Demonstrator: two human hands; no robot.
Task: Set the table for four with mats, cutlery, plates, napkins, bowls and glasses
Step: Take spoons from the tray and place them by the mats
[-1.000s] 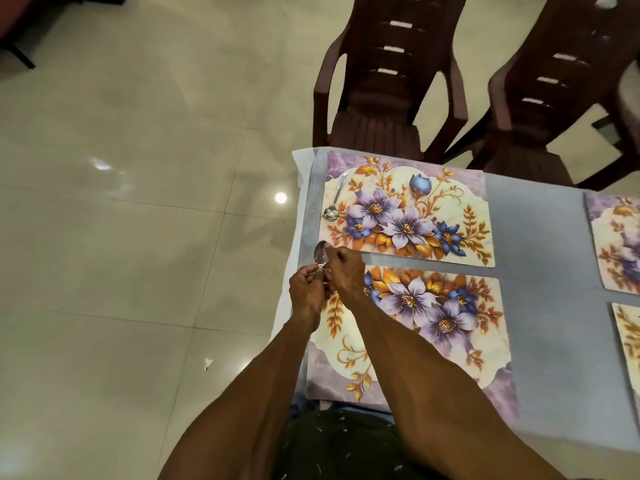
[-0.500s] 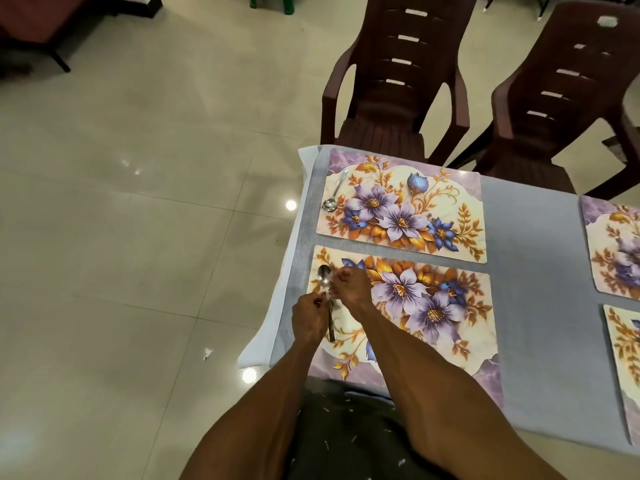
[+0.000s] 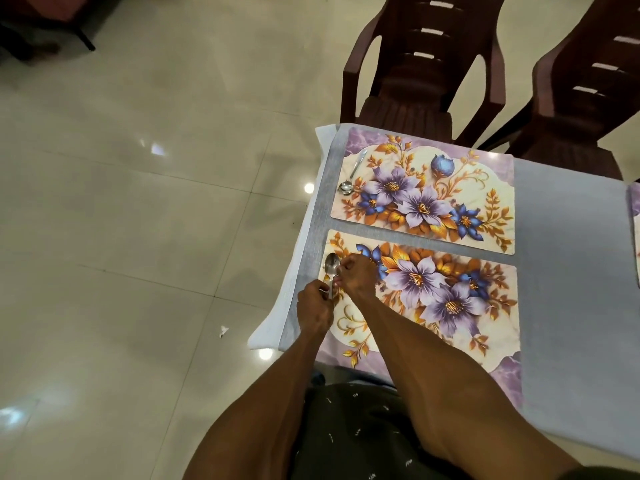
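Two floral mats lie at the table's left end. On the near mat (image 3: 450, 306) both my hands hold one steel spoon (image 3: 331, 265) at the mat's left edge, bowl pointing away from me. My left hand (image 3: 314, 306) grips the handle's near end and my right hand (image 3: 356, 277) pinches the handle just below the bowl. The middle of the handle is hidden by my fingers. A second spoon (image 3: 350, 176) lies alone on the left edge of the far mat (image 3: 450, 188), bowl toward me.
A grey cloth (image 3: 568, 271) covers the table. The edge of another mat (image 3: 636, 216) shows at the right. Two dark brown plastic chairs (image 3: 412, 84) (image 3: 585, 98) stand at the far side. Glossy tiled floor (image 3: 138, 237) lies left of the table.
Both hands have brought the spoon down from the gap between the mats onto the near mat's left edge. The view has shifted slightly.
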